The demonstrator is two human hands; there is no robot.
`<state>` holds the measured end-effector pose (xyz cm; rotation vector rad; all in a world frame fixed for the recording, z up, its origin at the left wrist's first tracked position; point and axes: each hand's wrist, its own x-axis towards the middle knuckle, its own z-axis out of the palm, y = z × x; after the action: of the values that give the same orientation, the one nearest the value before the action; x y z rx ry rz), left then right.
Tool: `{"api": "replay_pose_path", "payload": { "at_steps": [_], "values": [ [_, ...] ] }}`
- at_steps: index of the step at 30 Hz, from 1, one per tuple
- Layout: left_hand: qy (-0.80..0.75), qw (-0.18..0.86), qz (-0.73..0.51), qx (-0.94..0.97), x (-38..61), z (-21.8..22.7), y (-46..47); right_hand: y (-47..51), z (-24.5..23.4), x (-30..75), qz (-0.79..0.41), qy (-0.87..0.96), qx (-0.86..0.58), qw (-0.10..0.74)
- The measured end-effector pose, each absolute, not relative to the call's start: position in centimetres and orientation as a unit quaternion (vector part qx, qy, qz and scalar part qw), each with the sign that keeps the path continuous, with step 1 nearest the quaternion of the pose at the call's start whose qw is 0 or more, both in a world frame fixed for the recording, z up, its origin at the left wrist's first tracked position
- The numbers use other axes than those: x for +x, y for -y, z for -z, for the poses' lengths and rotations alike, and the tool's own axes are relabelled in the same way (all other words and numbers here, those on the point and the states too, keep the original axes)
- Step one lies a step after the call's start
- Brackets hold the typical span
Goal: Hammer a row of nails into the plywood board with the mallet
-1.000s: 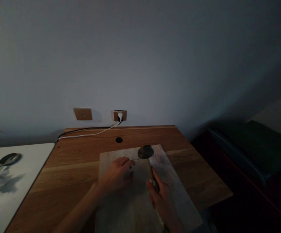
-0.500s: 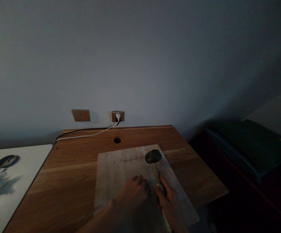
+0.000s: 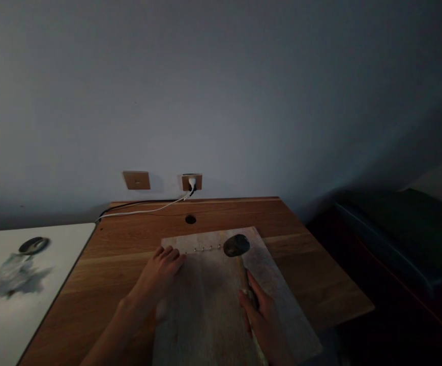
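Note:
A pale wooden board lies on the brown desk. A short row of small nails stands near its far edge. My right hand is closed round the wooden handle of a hammer; the dark head hovers just right of the nail row. My left hand rests flat on the board's far left corner, fingers stretched out toward the nails and holding nothing.
Wall sockets sit behind the desk, with a white cable running left along the back edge. A cable hole is in the desk. A white table with a dark round object stands left. Dark furniture fills the right.
My left hand moved from beside the hammer handle out to the board's left corner and flattened. The hammer head stayed near the right end of the nail row.

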<state>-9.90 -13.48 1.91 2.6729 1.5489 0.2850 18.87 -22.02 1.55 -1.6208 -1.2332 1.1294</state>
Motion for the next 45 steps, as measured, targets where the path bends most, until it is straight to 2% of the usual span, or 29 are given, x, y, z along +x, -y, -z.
{"api": "replay_pose_path", "payload": {
  "at_steps": [6,12,15,21,32,45],
  "values": [
    [-0.507,0.027,-0.104,0.855,-9.2,-2.8,12.8,22.0,-1.7,18.4,-0.456,0.493,-0.627,0.395],
    [-0.533,0.179,-0.274,0.78,-9.7,-1.6,10.4,22.4,-1.4,18.1,-0.465,0.484,-0.629,0.392],
    [-0.534,0.219,-0.318,0.752,-10.0,-0.5,10.0,22.5,-1.4,17.8,-0.46,0.477,-0.638,0.392],
    [-0.528,0.23,-0.343,0.742,-10.4,0.6,10.2,22.6,-1.3,17.4,-0.467,0.469,-0.639,0.392],
    [-0.516,0.188,-0.342,0.762,-10.4,1.5,10.2,22.3,-1.5,16.5,-0.473,0.503,-0.62,0.374],
    [-0.531,0.197,-0.328,0.756,-10.1,1.6,10.2,20.4,-3.3,12.6,-0.503,0.575,-0.564,0.314]
  ]
}}
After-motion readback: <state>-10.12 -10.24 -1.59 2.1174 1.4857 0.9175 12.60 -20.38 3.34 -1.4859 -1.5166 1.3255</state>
